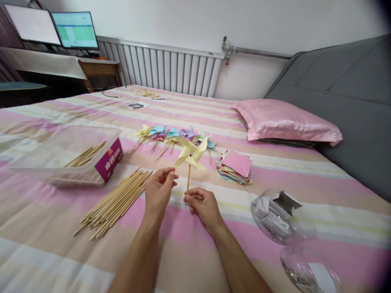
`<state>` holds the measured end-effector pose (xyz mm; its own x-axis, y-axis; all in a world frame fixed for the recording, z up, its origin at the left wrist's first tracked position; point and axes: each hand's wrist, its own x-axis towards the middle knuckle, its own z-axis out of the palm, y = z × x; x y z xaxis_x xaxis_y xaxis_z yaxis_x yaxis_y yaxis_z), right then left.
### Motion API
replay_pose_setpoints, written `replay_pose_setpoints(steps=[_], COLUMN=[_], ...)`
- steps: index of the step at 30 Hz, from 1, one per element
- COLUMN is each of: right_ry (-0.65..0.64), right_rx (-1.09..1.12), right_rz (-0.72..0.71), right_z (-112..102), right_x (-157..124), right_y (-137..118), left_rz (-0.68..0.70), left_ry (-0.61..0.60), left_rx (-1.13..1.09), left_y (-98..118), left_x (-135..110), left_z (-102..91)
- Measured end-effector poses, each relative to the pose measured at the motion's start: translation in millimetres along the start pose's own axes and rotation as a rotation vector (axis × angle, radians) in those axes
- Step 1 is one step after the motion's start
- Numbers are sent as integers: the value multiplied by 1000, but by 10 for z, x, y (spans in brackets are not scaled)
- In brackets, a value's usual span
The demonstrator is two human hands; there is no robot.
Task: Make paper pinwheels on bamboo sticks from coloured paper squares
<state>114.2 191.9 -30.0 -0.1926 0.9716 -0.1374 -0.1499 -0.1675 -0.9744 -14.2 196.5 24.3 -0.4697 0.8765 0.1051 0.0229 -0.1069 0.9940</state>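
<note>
A yellow paper pinwheel (191, 153) on a thin wooden stick stands upright over the bed. My right hand (202, 203) is closed around the bottom of its stick. My left hand (159, 187) hovers just left of the pinwheel with thumb and fingers loosely pinched near one blade; it holds nothing I can make out. Behind them lie several finished pinwheels (171, 136) in yellow, blue and purple. A pile of wooden sticks (117, 201) lies to the left of my left hand.
A clear plastic box (69, 156) with more sticks sits at left. A stack of coloured paper squares (235, 167) lies right of the pinwheels. A clear jar (275, 217) with small boxes and its lid (308, 270) lie at right. A pink pillow (284, 122) and grey headboard are behind.
</note>
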Motion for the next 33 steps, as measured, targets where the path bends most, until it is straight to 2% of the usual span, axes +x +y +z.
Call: replay_pose_setpoints(steps=[7,15,22,27,33], right_ry=[90,136,129,143,101], right_rx=[41,40,49,31,33], right_rz=[-23,-54,-75,-81,-105], right_z=[7,-10,-21,-16,-6], right_x=[16,26,35,29,25], right_y=[-6,0,10,0,-10], left_rz=[-9,-34,67,74,99], left_ry=[-49,-225,-444,-444,-414], left_rx=[33,116,332,403,407], left_y=[7,-102,-182,-200,-210], left_x=[-7,-6,-36,-45,-57], left_z=[-3,15,32,40,51])
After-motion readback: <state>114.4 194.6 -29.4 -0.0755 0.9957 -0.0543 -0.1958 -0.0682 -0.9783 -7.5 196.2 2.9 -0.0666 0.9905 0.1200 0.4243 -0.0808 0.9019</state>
